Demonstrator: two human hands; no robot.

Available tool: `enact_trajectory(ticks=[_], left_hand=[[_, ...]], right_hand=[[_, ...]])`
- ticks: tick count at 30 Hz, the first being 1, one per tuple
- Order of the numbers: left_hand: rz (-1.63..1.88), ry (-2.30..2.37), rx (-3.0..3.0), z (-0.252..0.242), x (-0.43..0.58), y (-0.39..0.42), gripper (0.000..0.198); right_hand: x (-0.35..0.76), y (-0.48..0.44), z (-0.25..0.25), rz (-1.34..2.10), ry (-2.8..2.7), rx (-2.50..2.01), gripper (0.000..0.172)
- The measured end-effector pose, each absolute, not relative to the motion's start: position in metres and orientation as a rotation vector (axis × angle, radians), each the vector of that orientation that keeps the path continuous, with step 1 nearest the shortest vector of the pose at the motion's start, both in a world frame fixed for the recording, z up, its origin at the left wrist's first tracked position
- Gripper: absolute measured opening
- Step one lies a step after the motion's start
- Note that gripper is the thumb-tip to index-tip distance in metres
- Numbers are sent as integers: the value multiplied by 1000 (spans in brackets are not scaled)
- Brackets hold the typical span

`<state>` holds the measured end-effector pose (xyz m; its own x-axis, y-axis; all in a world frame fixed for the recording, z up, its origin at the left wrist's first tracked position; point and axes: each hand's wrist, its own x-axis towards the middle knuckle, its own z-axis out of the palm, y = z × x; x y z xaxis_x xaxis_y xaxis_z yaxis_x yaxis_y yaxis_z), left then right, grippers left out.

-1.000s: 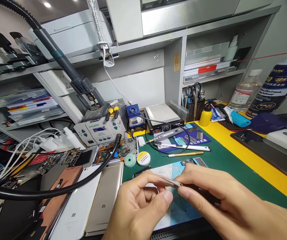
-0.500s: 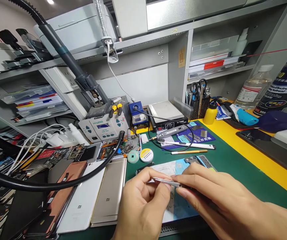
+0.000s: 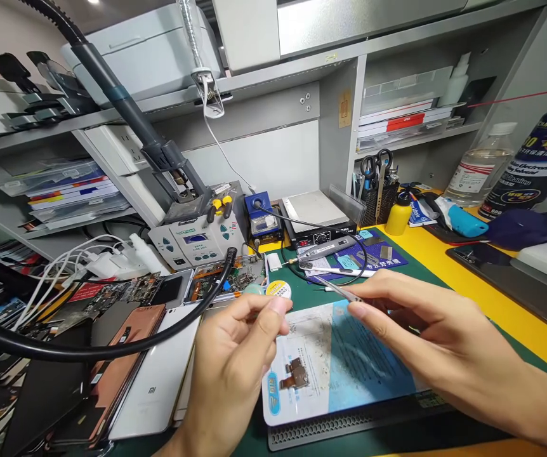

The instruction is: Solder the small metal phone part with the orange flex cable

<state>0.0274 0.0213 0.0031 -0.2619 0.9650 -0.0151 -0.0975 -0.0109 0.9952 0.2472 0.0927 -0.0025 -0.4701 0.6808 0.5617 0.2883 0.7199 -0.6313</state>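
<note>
Probably light, springy and best held by their sides, the tweezers [image 3: 341, 291] sit pinched in the right hand [image 3: 426, 327] above the printed mat's [image 3: 363, 374] far edge; whether the left hand's [image 3: 238, 349] bunched fingers hold anything is unclear.

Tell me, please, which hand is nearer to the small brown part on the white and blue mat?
Left. The left hand is just left of the small brown part; the right hand, holding tweezers, is farther off, to its right.

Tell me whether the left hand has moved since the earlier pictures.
Yes, the left hand moved left and slightly up in view: its thumb tip, earlier below and right of the round container, now overlaps the container's lower edge.
</note>
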Motion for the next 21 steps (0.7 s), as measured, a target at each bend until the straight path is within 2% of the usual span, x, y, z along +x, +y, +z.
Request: enact_trajectory(ticks=[4, 12, 16, 21], left_hand=[[1297, 1201, 994, 6, 35, 19, 25], [1148, 1100, 1046, 6, 43, 23, 29], [1201, 1100, 1096, 2, 43, 27, 31], [1330, 1101, 1132, -5, 39, 30, 24]], right_hand=[[246, 92, -4, 606, -2053, -735, 9], [240, 90, -11, 530, -2150, -531, 15], [238, 91, -14, 498, -2156, -485, 17], [236, 93, -17, 668, -2067, -576, 16]])
